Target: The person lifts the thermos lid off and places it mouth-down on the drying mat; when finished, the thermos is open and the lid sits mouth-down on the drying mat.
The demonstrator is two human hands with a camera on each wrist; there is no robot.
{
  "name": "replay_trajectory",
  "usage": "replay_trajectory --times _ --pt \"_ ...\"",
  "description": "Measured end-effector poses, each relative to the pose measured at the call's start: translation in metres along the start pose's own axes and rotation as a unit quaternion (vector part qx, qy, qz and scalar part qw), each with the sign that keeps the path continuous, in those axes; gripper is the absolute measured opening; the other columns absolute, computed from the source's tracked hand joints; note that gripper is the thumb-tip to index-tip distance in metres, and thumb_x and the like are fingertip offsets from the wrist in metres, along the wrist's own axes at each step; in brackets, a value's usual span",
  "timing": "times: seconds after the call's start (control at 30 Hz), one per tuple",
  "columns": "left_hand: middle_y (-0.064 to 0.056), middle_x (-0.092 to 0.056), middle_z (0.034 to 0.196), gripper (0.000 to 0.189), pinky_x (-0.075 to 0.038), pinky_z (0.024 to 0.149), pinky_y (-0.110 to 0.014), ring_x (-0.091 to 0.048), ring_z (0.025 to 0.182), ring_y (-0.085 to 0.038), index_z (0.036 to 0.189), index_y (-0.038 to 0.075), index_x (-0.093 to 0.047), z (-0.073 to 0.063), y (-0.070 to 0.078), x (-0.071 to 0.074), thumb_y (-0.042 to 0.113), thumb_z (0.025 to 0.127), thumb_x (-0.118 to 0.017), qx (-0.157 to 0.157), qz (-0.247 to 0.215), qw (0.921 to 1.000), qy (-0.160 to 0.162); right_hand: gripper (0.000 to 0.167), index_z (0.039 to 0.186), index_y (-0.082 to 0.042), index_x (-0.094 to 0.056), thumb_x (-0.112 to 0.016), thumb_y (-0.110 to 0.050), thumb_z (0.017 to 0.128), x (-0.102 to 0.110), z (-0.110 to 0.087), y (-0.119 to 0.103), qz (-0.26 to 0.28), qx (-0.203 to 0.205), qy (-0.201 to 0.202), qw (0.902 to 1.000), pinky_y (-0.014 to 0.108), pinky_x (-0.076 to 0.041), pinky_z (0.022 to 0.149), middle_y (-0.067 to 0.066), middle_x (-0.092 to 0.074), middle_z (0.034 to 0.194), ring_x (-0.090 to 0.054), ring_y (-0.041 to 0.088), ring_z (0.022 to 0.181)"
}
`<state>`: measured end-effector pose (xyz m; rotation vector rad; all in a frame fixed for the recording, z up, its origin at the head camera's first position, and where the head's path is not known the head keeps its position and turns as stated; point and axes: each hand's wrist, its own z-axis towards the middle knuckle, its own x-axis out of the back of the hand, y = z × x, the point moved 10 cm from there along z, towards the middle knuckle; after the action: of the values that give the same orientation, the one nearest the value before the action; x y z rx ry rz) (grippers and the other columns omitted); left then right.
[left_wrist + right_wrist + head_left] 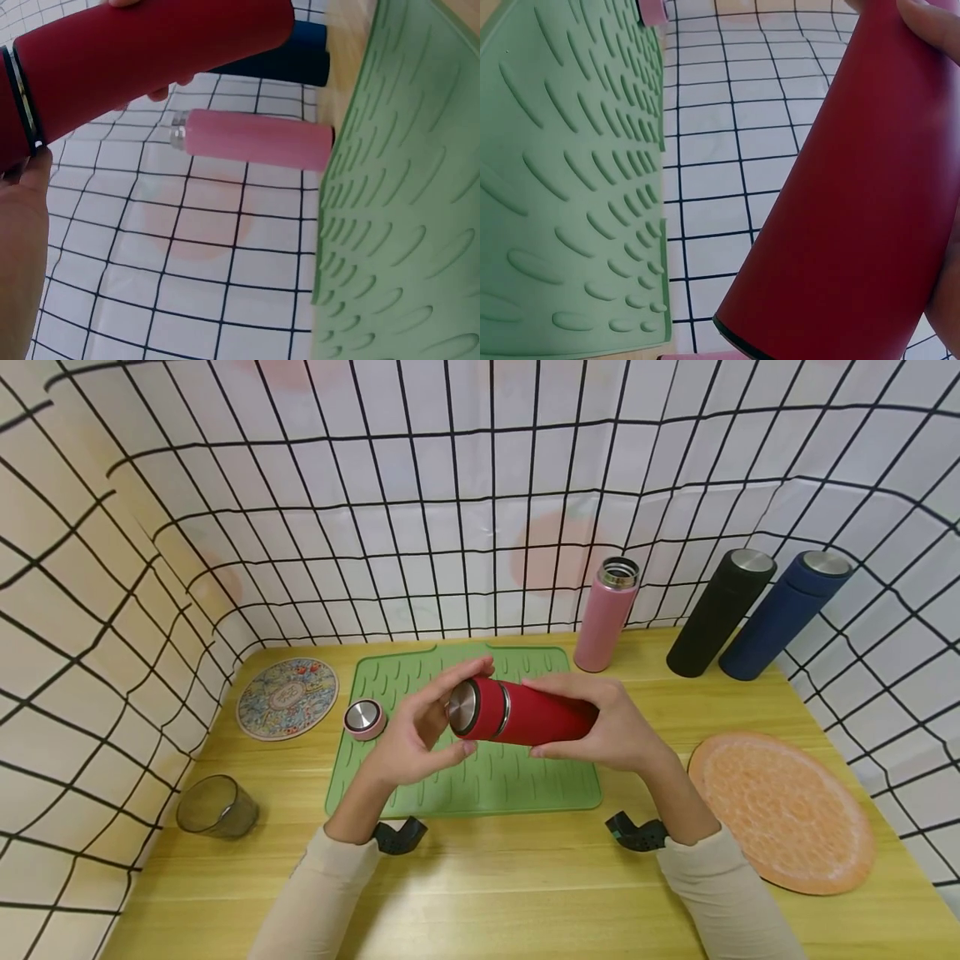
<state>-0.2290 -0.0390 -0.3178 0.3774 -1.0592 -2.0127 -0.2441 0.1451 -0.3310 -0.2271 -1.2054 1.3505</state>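
A red thermos bottle [551, 714] is held tilted on its side above the green ridged mat [465, 785]. My right hand [611, 722] grips its body near the base, thumb below and fingers over the top. At the other end, the left hand [420, 727] holds the steel-topped red lid [480, 708] between thumb and fingers. A silver ring shows at the seam between lid and body. In the left wrist view, the left thumb [34, 180] lies right at that seam. A pink lid [364, 718] sits on the mat's left side.
An uncapped pink thermos [602, 618] stands behind the mat, with black [712, 618] and blue thermoses [780, 618] to its right. A patterned round coaster [288, 697] and a glass [217, 807] are at left, an orange round mat [783, 810] at right. Black grid panels [390, 535] enclose the table.
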Motion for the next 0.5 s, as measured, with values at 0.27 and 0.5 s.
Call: replay_trajectory --times 0.27,0.5 --pt "-0.01 -0.058 0.146 0.075 -0.054 0.107 -0.035 -0.053 0.138 -0.025 0.147 0.0 -0.053 -0.003 -0.013 0.022 0.017 0.083 -0.088 0.064 0.013 0.9889 0.133 0.075 0.139 -0.024 -0.066 -0.097 -0.017 0.07 0.004 0.0 -0.002 -0.038 0.004 0.03 0.9988 0.033 -0.061 0.084 -0.003 -0.069 0.128 -0.061 0.015 0.114" --pt "-0.004 -0.066 0.132 0.082 -0.058 0.097 -0.029 -0.062 0.124 -0.022 0.141 -0.001 -0.059 -0.008 -0.013 0.037 0.036 0.076 -0.093 0.073 0.025 0.9724 0.22 0.076 0.137 -0.021 -0.066 -0.098 -0.016 0.069 0.009 0.0 0.0 -0.062 0.007 0.052 0.9967 0.035 -0.061 0.084 0.0 -0.07 0.129 -0.062 0.017 0.115"
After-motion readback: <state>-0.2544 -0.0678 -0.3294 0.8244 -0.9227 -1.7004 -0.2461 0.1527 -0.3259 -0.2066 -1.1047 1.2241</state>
